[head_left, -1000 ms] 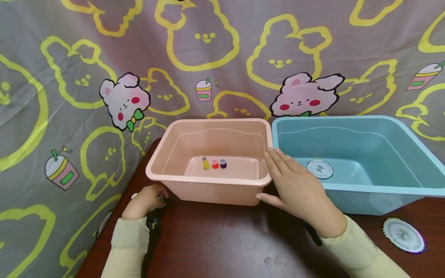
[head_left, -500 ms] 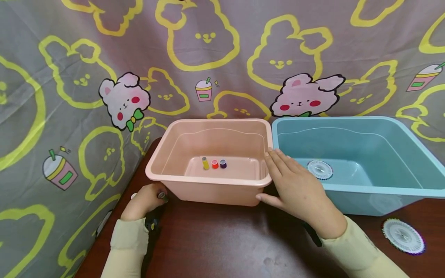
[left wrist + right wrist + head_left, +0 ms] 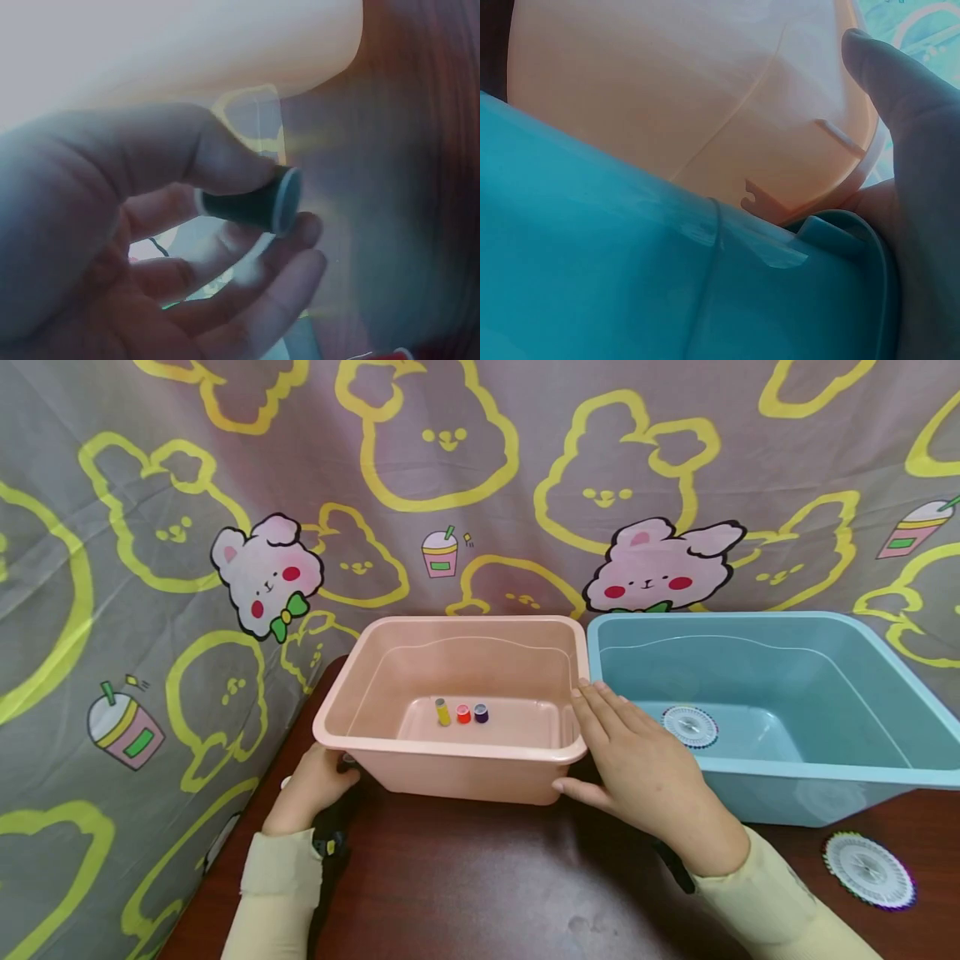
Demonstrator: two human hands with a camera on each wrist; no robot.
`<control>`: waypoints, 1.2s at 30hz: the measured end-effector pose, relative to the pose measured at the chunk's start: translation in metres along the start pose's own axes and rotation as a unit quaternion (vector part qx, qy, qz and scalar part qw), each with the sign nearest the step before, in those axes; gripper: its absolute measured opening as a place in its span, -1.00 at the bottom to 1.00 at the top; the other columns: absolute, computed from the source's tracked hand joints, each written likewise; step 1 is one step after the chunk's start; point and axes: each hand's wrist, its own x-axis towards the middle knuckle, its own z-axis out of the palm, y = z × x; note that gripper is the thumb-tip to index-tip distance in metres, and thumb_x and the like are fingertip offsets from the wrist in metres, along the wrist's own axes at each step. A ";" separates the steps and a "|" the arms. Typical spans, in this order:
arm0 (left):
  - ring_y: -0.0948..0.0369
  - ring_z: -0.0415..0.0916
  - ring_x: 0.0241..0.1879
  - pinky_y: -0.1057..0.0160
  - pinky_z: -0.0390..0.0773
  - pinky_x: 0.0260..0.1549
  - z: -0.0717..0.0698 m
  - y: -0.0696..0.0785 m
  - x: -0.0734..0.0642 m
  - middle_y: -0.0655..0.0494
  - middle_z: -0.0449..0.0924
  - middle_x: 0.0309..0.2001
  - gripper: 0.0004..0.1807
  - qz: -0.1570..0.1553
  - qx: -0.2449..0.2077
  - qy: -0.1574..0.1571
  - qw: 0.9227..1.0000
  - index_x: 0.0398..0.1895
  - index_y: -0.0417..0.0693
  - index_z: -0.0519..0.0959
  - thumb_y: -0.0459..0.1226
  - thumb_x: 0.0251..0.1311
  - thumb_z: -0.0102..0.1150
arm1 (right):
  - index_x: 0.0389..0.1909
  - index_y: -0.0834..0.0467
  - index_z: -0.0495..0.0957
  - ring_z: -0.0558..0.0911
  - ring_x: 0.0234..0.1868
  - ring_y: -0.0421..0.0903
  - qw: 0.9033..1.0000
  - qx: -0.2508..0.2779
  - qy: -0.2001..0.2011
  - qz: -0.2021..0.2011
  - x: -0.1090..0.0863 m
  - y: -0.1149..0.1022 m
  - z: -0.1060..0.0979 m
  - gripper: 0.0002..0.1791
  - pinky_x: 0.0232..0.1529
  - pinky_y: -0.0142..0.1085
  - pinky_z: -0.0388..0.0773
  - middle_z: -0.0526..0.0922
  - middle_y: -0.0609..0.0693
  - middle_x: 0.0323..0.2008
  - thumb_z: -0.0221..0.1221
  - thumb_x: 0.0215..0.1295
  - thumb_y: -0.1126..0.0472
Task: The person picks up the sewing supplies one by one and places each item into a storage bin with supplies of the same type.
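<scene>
Beside the front left corner of the pink plastic basin (image 3: 456,750), my left hand (image 3: 315,783) pinches a small dark green spool of thread (image 3: 244,208). In the left wrist view the thumb lies over the spool and the fingers curl below it. From the head, the basin's rim and the hand mostly hide that spool. My right hand (image 3: 637,758) rests with straight fingers on the pink basin's right rim. Inside that basin are a yellow spool (image 3: 443,712), a red spool (image 3: 463,714) and a dark purple spool (image 3: 482,714).
A blue basin (image 3: 825,772) stands right against the pink one, with a wheel of pins (image 3: 691,727) in it. Another pin wheel (image 3: 870,870) lies on the brown table (image 3: 465,877) at the right. A patterned curtain (image 3: 517,543) hangs behind. A red thing (image 3: 386,355) shows near the left hand.
My left hand has moved slightly forward, under the pink basin's front left corner, and the spool end that showed beside its fingers is now mostly hidden. My right hand stays where it was.
</scene>
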 end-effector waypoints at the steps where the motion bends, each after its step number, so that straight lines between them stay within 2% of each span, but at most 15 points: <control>1: -0.14 0.53 -0.20 -0.16 0.51 -0.15 0.000 0.000 0.000 -0.30 0.62 -0.10 -0.56 -0.004 -0.003 0.005 1.000 0.00 -0.41 0.55 -0.52 -0.06 0.24 | 0.42 0.42 0.29 0.30 0.47 0.23 1.000 0.000 0.000 0.000 0.000 0.000 0.000 0.14 0.38 0.07 0.33 0.29 0.31 0.46 0.34 0.11 -0.38; 6: -0.26 0.57 -0.04 -0.25 0.52 -0.03 0.001 -0.002 0.000 -0.38 0.60 0.00 -0.50 -0.028 -0.012 0.038 0.999 0.13 -0.42 0.50 -0.50 0.05 0.28 | 0.43 0.41 0.27 0.28 0.48 0.23 1.000 0.003 -0.004 0.003 -0.001 0.000 0.000 0.15 0.39 0.07 0.32 0.28 0.31 0.47 0.33 0.12 -0.39; 9: -0.26 0.58 -0.06 -0.25 0.54 -0.04 0.001 -0.003 0.002 -0.37 0.61 -0.01 -0.52 -0.050 -0.017 0.062 0.997 0.14 -0.41 0.51 -0.47 0.11 0.31 | 0.43 0.41 0.27 0.29 0.47 0.23 1.000 0.005 -0.004 0.004 -0.001 0.000 0.000 0.14 0.39 0.07 0.32 0.27 0.31 0.47 0.33 0.12 -0.39; 13: -0.27 0.57 -0.06 -0.28 0.52 -0.04 0.002 -0.004 0.003 -0.38 0.62 -0.03 -0.56 -0.083 -0.030 0.112 0.990 0.11 -0.39 0.54 -0.43 0.14 0.32 | 0.43 0.42 0.28 0.29 0.47 0.23 1.000 0.006 -0.004 0.003 0.000 0.000 -0.001 0.14 0.39 0.07 0.32 0.27 0.31 0.47 0.34 0.12 -0.38; 16: -0.33 0.52 0.00 -0.33 0.45 0.01 0.001 -0.004 0.005 -0.42 0.61 -0.04 -0.58 -0.094 -0.031 0.154 0.983 0.08 -0.42 0.55 -0.41 0.14 0.33 | 0.43 0.42 0.27 0.28 0.48 0.23 1.000 0.005 -0.007 0.003 0.000 0.001 -0.001 0.14 0.40 0.06 0.31 0.27 0.31 0.47 0.34 0.12 -0.38; 18: -0.35 0.50 0.03 -0.36 0.42 0.05 0.000 -0.004 0.006 -0.43 0.60 -0.04 -0.59 -0.099 -0.029 0.171 0.980 0.06 -0.43 0.55 -0.41 0.15 0.34 | 0.43 0.42 0.28 0.28 0.48 0.23 1.000 0.005 -0.008 0.003 0.000 0.001 -0.001 0.14 0.40 0.06 0.31 0.27 0.31 0.47 0.33 0.12 -0.38; 21: -0.33 0.50 0.02 -0.34 0.41 0.06 -0.004 0.000 0.007 -0.44 0.59 -0.02 -0.58 -0.112 -0.037 0.184 0.976 0.07 -0.44 0.55 -0.42 0.16 0.34 | 0.43 0.42 0.28 0.29 0.47 0.23 1.000 0.004 -0.005 0.002 0.000 0.001 -0.001 0.14 0.40 0.06 0.31 0.28 0.31 0.46 0.33 0.12 -0.38; 27: -0.23 0.55 -0.05 -0.21 0.58 -0.05 -0.010 0.006 0.009 -0.38 0.60 0.04 -0.57 -0.150 -0.060 0.200 0.966 0.15 -0.37 0.54 -0.44 0.21 0.32 | 0.44 0.41 0.27 0.29 0.48 0.22 1.000 0.005 -0.005 0.004 0.000 0.000 -0.001 0.14 0.40 0.06 0.31 0.28 0.31 0.46 0.34 0.12 -0.38; 36: -0.16 0.59 0.06 -0.06 0.55 0.10 -0.022 0.012 0.016 -0.34 0.59 0.08 -0.60 -0.158 -0.135 0.225 0.952 0.15 -0.35 0.55 -0.44 0.25 0.30 | 0.45 0.41 0.25 0.28 0.48 0.23 1.000 0.004 -0.009 0.004 0.000 0.000 -0.001 0.16 0.40 0.07 0.31 0.26 0.31 0.47 0.35 0.11 -0.37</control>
